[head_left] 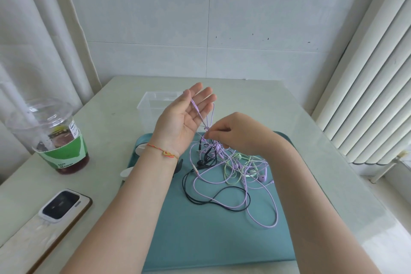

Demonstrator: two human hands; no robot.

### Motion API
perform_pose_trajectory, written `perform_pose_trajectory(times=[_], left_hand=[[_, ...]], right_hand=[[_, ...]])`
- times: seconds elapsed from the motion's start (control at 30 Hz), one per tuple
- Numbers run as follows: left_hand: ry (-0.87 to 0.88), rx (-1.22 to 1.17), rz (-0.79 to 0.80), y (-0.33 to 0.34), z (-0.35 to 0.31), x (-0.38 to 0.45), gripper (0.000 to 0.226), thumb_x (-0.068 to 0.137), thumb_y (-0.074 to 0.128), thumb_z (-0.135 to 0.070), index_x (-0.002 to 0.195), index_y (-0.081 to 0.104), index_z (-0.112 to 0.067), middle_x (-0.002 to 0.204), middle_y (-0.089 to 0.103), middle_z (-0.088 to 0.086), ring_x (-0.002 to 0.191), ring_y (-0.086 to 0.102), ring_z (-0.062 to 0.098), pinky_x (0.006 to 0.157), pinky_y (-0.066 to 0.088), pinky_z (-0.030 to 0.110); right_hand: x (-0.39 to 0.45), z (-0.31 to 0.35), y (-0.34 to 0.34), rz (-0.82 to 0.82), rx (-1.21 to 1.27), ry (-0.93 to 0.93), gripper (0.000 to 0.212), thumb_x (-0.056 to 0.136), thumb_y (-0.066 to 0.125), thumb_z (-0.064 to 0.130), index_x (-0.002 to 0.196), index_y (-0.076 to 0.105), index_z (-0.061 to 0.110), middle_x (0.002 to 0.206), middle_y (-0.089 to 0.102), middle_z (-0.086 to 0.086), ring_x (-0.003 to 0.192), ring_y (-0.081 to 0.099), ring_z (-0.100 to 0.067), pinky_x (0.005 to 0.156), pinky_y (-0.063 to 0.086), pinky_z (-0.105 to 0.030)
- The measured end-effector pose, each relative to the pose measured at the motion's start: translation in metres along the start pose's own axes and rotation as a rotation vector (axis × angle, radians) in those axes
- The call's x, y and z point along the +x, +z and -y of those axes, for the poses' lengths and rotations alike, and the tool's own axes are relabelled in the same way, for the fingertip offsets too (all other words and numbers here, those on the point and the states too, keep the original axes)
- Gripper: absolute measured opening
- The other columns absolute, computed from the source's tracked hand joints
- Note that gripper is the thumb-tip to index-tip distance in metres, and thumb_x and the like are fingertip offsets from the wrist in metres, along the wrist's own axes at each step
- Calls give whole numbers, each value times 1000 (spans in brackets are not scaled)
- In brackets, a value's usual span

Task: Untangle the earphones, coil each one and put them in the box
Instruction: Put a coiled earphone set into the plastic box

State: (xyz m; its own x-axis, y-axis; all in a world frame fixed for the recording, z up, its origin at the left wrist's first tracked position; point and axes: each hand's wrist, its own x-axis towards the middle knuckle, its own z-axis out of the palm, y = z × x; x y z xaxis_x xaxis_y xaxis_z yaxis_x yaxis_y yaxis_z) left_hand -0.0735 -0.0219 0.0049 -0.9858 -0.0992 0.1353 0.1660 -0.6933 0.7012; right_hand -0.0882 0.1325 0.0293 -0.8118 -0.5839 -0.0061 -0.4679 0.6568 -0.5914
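purple cord (201, 115): lifted run goes from the raised left hand down to the right hand's pinch, long axis about 11 to 5 o'clock; a second purple strand loops just beside it.
right hand (239, 132): nearer the knot; thumb and forefinger pinched on the purple cord at a small twist, other fingers curled.
left hand (188, 115): palm up, fingers straight and relaxed; the cord is draped over the fingers, not gripped.
next move (judgement): working the twist loose at the pinch, left hand acting as a peg; the tangle lies at 6 o'clock from the pinch.
tangle (222, 162): purple, black (213, 201) and pale green earphones (239, 158) knotted together, resting on the teal mat (200, 240); long purple loops trail toward 5 o'clock.
progress (judgement): early, nothing coiled.
box (151, 107): clear, open, at 12 o'clock of the mat, behind the left hand; looks empty.
table (311, 140): pale.
drink cup (55, 138): at 9 o'clock.
phone (63, 204): at 8 o'clock.
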Motion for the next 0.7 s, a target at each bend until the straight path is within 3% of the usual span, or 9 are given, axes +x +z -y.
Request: perform_pose_trajectory(times=[0.13,0.27,0.4,0.57,0.7], left_hand=[[26,190,-25,-2,5,0,30,105,37,-17,118,59,-3,105,72,13,98,70,24,91,56,31],[-47,595,-3,-1,9,-2,30,104,39,-17,108,66,-5,87,70,12,70,66,18,67,54,27],[-141,758,103,0,9,-6,28,101,41,-9,87,64,-4,59,54,6,47,45,16,52,38,26],[-335,563,255,4,6,-8,44,104,34,-28,84,65,-6,54,33,-2,44,25,11,46,26,23],[-382,475,347,5,5,-8,47,102,32,-32,82,68,-9,54,32,-2,44,24,10,45,25,22]], right_hand=[[-4,6,-2,0,-39,-13,19,93,59,32,89,74,21,58,54,7,46,42,-6,51,37,-22],[-6,7,-7,-145,-66,-46,13,91,60,22,87,73,19,57,45,8,51,39,-6,50,29,-20],[-6,6,-11,-276,-19,-59,15,89,65,30,78,67,20,52,42,10,46,40,-2,46,30,-15],[-3,-1,-16,-431,26,-58,12,91,60,20,85,69,14,67,57,4,55,43,-4,50,31,-15],[1,1,-11,-479,88,-146,10,92,58,14,86,67,13,72,57,6,61,47,2,59,35,-9]])
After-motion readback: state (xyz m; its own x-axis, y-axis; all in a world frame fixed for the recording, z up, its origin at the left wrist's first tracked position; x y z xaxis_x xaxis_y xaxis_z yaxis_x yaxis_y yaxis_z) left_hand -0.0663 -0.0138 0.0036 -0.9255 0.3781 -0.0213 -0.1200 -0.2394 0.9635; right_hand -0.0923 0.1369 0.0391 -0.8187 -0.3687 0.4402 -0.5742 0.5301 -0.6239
